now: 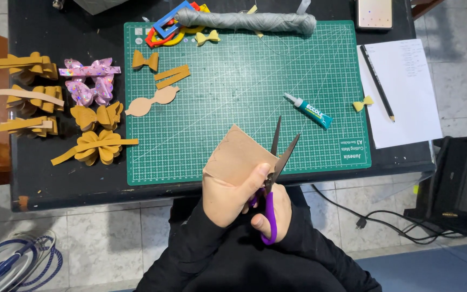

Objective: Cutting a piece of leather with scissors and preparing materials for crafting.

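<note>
My left hand (227, 196) pinches a tan piece of felt or card (237, 154) over the front edge of the green cutting mat (233, 81). My right hand (277, 213) grips purple-handled scissors (278, 162), blades spread apart and pointing away from me, right beside the tan piece's right edge. A tan bow-shaped template (151, 101) and two tan strips (172, 76) lie on the mat's left part. A small glue tube (308, 110) lies to the right on the mat.
Mustard bows (97, 146) and a pink glittery bow (90, 81) sit left of the mat. A grey fabric roll (247, 21), coloured frames (171, 24), small yellow bows, white paper with a pencil (377, 82), and a phone (374, 13) surround it. Cables lie on the floor at right.
</note>
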